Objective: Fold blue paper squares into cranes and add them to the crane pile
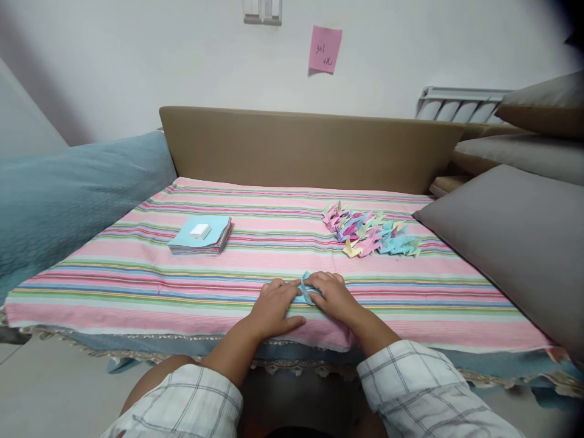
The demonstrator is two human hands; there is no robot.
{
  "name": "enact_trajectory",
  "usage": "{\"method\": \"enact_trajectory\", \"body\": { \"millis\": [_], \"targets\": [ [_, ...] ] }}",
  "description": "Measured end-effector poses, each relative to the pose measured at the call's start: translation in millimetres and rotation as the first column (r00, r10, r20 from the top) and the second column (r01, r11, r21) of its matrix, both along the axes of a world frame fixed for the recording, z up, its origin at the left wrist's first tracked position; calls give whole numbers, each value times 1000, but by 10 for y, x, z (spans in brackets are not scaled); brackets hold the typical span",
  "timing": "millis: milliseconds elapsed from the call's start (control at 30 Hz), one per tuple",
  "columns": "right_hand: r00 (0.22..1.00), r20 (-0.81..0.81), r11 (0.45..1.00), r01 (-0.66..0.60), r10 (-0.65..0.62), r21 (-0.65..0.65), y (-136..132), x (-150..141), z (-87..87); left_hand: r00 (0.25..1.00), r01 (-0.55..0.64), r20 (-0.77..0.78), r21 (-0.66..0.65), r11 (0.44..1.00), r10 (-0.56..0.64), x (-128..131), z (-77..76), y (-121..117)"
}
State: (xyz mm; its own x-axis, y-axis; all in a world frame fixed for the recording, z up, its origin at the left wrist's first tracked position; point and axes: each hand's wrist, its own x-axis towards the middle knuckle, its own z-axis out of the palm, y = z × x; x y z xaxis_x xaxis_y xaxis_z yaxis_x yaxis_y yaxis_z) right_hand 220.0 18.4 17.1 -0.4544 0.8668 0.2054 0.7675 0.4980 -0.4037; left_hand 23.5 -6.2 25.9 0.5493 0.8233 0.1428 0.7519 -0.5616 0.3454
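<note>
A small piece of light blue folded paper (pixel 306 293) lies on the striped cloth near its front edge, one narrow flap standing up. From the left, my left hand (pixel 276 307) rests palm down, its fingers stretched onto the paper and its thumb spread away. My right hand (pixel 332 295) bends over the paper's right side, fingers and thumb closing on it. Parts of the paper are hidden under the fingers. Farther back on the right sits a cluster of folded paper cranes (pixel 369 231) in pink, purple, green, yellow and blue.
A stack of coloured paper sheets (pixel 221 240) with a small white block (pixel 200 231) on top stands at left on the striped cloth (pixel 137 267). Grey cushions (pixel 515 237) border the right, a blue armrest (pixel 91 188) the left, a brown backrest (pixel 296 149) the rear.
</note>
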Motion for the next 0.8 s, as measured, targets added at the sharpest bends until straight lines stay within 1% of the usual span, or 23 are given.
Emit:
{"method": "enact_trajectory", "body": {
  "millis": [133, 300, 500, 700, 800],
  "targets": [
    [1000, -16, 1000, -11, 11, 8, 11, 0, -5, 999, -47, 19, -5, 999, 47, 20, -2, -4],
    [999, -34, 1000, -28, 29, 7, 37, 17, -19, 1000, -18, -10, 33, 999, 18, 19, -9, -17],
    [992, -84, 995, -97, 97, 3, 77, 54, -24, 999, -24, -39, 57, 998, 26, 28, -27, -27],
    [990, -104, 995, -95, 96, 19, 75, 44, -49, 997, 5, -83, 86, 996, 3, 40, -8, -38],
    [990, -123, 997, -60, 64, 38, 74, 46, -75, 998, -4, -68, 91, 996, 10, 48, -16, -42]
  ]
}}
